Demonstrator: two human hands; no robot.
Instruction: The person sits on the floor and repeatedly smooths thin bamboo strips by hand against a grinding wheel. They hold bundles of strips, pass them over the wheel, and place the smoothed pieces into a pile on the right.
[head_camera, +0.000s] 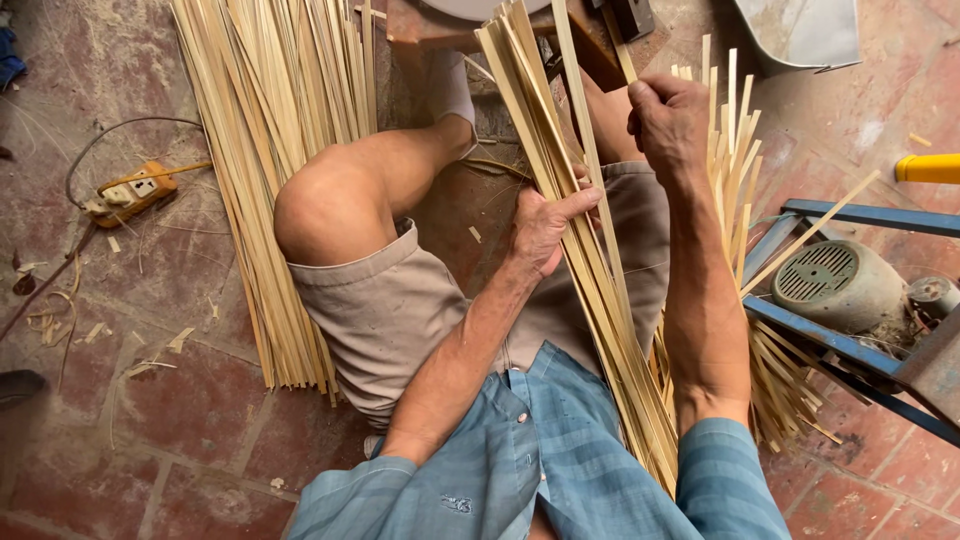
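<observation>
Red brick floor (200, 420); both hands (545, 228) grip bamboo strip bundle (590, 290).

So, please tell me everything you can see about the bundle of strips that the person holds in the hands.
The bundle of strips is pale yellow, thin, flat and long, like split bamboo. It runs slanted from the lap up toward a machine edge. The left hand grips its middle; the right hand pinches one strip higher up. Its lower end rests against the blue shirt.

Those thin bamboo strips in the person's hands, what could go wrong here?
The bamboo strips look sharp-edged; sliding one out could cut the bare left hand or right hand. A loosened grip might spill the bundle onto the floor pile. Long ends could snag the motor nearby.
</observation>
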